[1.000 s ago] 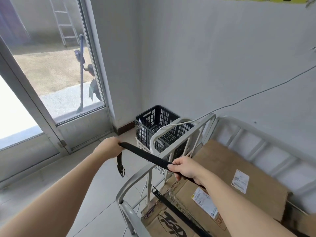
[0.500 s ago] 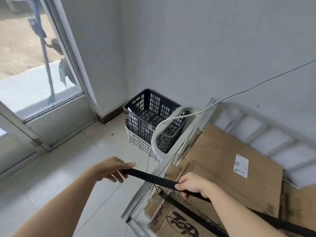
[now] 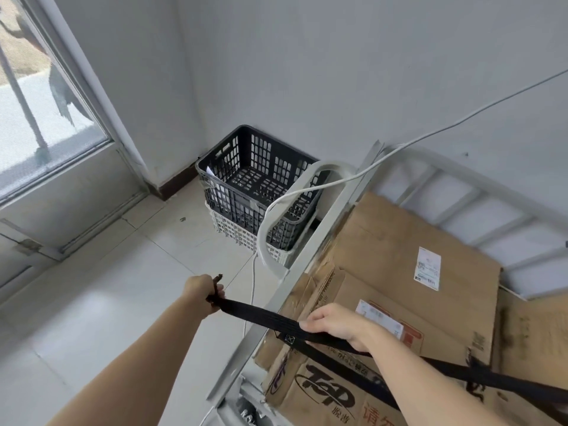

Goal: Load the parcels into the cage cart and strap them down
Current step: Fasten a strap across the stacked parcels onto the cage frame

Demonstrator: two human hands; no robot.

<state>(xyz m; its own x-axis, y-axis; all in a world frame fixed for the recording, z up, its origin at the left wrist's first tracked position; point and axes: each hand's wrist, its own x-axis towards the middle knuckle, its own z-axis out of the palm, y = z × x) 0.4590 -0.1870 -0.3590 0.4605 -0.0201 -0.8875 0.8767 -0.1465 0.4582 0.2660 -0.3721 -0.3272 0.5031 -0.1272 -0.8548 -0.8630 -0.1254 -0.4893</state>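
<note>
Strapping stage, head view. Your left hand (image 3: 201,289) is fisted around the free end of the black strap (image 3: 261,316), out over the tiled floor (image 3: 107,302) and clear of the cage cart (image 3: 310,262). Your right hand (image 3: 333,324) lies on the same strap above the parcels (image 3: 399,281), fingers curled down over the webbing; whether the thumb closes beneath it is hidden. The strap runs taut between the two hands, crosses the cart's side rail, and continues over the cardboard toward the lower right, where a second run of webbing lies beside it. The parcels already sit inside the cart, flattened and overlapping.

Risks, as judged from this arrangement:
- The strap bears on the metal rail edge; a hard sideways pull may chafe the webbing or snag the stitched patch there.
- Tension applied before the right hand lifts may trap your fingers against the carton.
- The soft, creased cardboard may crush or shift, leaving slack afterwards.
- The white cable (image 3: 430,136) draped over the cart's handle may get caught if the free end swings.
</note>
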